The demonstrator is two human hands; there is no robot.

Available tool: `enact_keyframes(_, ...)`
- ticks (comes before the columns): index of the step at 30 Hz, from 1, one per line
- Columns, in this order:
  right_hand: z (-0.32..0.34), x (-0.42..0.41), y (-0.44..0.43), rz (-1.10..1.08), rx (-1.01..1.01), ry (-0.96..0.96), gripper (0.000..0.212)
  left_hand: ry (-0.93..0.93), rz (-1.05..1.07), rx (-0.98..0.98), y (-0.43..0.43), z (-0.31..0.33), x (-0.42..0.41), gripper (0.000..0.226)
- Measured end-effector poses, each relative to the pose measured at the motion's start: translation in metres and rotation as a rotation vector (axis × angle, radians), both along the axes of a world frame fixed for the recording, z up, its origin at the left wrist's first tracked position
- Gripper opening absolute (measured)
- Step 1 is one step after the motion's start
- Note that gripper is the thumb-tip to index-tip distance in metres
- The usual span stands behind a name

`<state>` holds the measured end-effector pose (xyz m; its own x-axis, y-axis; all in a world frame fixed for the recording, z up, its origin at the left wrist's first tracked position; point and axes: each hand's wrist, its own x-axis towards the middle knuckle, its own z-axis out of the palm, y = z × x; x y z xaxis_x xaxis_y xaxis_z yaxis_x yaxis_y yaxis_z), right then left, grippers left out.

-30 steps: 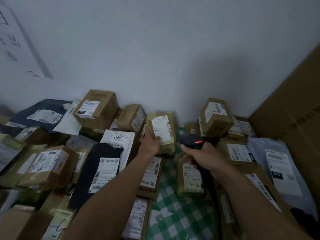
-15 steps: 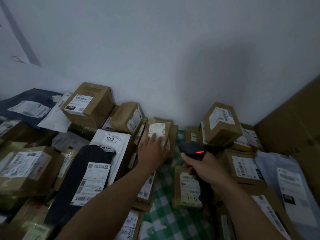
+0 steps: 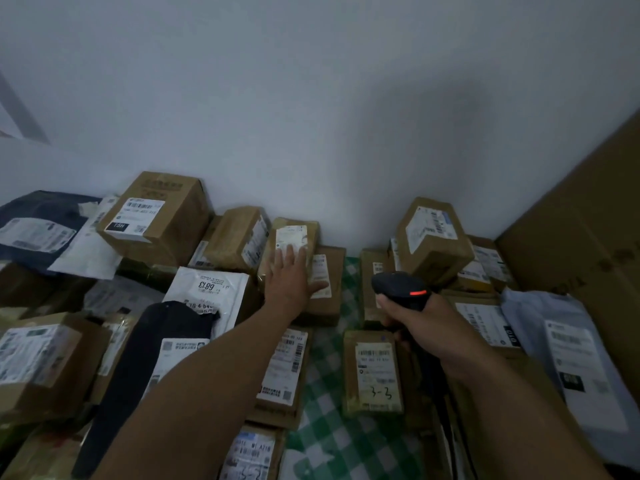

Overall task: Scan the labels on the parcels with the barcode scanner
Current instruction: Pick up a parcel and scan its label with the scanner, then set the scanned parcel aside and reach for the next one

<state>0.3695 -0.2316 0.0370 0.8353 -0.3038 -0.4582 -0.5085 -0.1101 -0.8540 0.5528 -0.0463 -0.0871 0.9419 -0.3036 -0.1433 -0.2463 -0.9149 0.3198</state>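
A tall cardboard sheet (image 3: 585,237) stands far out to the right of the right hand. Parcels (image 3: 284,368) crowd a green checked cloth (image 3: 346,445) on both sides of the forearms and beyond the hands up to the wall (image 3: 311,98). The biggest carton (image 3: 156,216) sits well left of the left hand, a black mailer (image 3: 138,358) lies outside the left forearm, and a grey mailer (image 3: 571,358) lies right of the right wrist. Between the forearms a flat box marked "3-3" (image 3: 374,372) lies label up.

The left hand (image 3: 289,282) is spread flat with straight fingers, pressing on a small taped parcel (image 3: 312,233) propped at the wall. Its fingertips cover the lower edge of that parcel's label (image 3: 291,235). The right hand (image 3: 426,327) is wrapped round the grip of the barcode scanner (image 3: 398,289), just right of the left hand. The scanner's head points ahead and a red light shows on its side.

Nothing on the parcels shows which have been read, so the count done cannot be told. Judging by the steadying hand, the small taped parcel is the one in turn. With so many labels facing up all round, most of the work probably remains.
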Motion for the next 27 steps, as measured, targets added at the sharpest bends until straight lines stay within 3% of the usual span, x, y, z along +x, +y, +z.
enact_keyframes(5, 0.021, -0.018, -0.017, -0.07, 0.031, -0.013, 0.023, 0.025, -0.135, -0.371, -0.045, 0.054, -0.034, 0.065)
enact_keyframes(10, 0.037, -0.035, -0.04, -0.174, 0.039, -0.078, 0.023, 0.224, -0.101, -0.556, -0.114, 0.096, -0.053, 0.077)
enact_keyframes(14, 0.044, -0.049, -0.057, -0.247, 0.034, -0.077, 0.02, 0.288, -0.104, -0.62, -0.155, 0.11, -0.063, 0.071)
enact_keyframes(17, 0.044, -0.057, -0.065, -0.304, 0.082, -0.079, 0.016, 0.342, -0.027, -0.647, -0.176, 0.102, -0.064, 0.074)
enact_keyframes(22, 0.041, -0.061, -0.069, -0.339, 0.113, -0.095, 0.021, 0.274, 0.054, -0.746, -0.184, 0.084, -0.066, 0.047)
enact_keyframes(27, 0.044, -0.066, -0.063, -0.329, 0.138, -0.137, 0.024, 0.498, 0.274, -1.06, -0.167, 0.09, -0.077, 0.036)
